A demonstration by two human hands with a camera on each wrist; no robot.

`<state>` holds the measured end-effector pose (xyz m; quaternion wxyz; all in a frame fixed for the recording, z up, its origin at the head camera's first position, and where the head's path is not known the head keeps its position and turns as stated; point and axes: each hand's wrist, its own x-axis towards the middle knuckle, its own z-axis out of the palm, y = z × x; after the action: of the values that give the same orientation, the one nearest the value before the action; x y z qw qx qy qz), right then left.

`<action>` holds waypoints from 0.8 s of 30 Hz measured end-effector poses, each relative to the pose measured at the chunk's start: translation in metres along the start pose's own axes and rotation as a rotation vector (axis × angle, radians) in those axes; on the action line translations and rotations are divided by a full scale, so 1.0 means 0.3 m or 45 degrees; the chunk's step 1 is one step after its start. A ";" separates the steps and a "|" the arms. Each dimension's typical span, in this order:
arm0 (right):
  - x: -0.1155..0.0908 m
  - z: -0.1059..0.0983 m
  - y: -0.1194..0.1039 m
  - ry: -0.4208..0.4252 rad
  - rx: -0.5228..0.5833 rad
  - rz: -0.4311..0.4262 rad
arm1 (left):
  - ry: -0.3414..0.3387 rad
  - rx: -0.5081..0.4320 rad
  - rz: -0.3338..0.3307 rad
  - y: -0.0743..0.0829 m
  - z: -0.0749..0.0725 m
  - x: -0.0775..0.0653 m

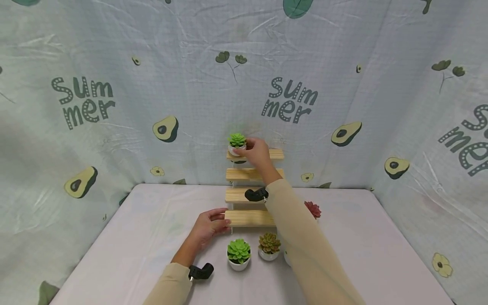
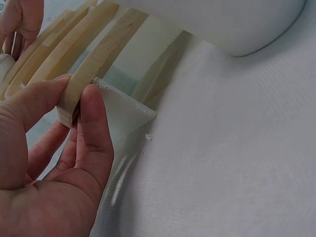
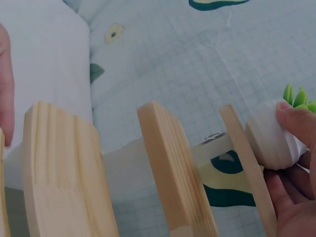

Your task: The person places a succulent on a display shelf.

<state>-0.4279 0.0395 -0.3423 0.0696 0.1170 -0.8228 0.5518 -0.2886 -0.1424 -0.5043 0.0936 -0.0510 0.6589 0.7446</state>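
one green succulent (image 1: 237,141) seems nearly settled, its pot against the top slat (image 1: 276,154) at the stand's (image 1: 238,174) 11 o'clock, pinched by the right hand's (image 1: 258,153) fingers. the left hand's (image 1: 207,227) fingers grip the lowest slat (image 1: 249,217) at 8. on the worktop (image 1: 152,237), a second green plant (image 1: 239,252) at 6 and a brownish plant (image 1: 269,244) at 5 look left to do.

Wrinkled pale cloth (image 1: 206,106) at back and both sides, printed with avocados (image 1: 165,129), flowers (image 1: 157,171), leaves (image 1: 297,7), "summer" lettering (image 1: 289,100). Whitish tabletop (image 1: 343,237), straight far edge by the back cloth. Light soft.
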 end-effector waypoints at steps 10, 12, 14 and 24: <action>-0.004 -0.015 0.005 0.022 -0.014 0.006 | 0.009 -0.008 0.003 0.006 0.005 -0.008; -0.005 -0.016 0.005 0.020 -0.015 0.013 | 0.013 -0.013 -0.001 0.006 0.005 -0.007; -0.009 -0.018 0.007 0.024 -0.015 0.018 | 0.011 -0.013 -0.003 0.006 0.005 -0.006; -0.065 -0.055 0.022 0.027 0.053 -0.020 | -0.009 -0.020 0.002 0.007 0.003 0.000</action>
<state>-0.4111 0.0593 -0.3467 0.0801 0.1189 -0.8094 0.5695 -0.2891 -0.1419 -0.5022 0.0950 -0.0484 0.6529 0.7499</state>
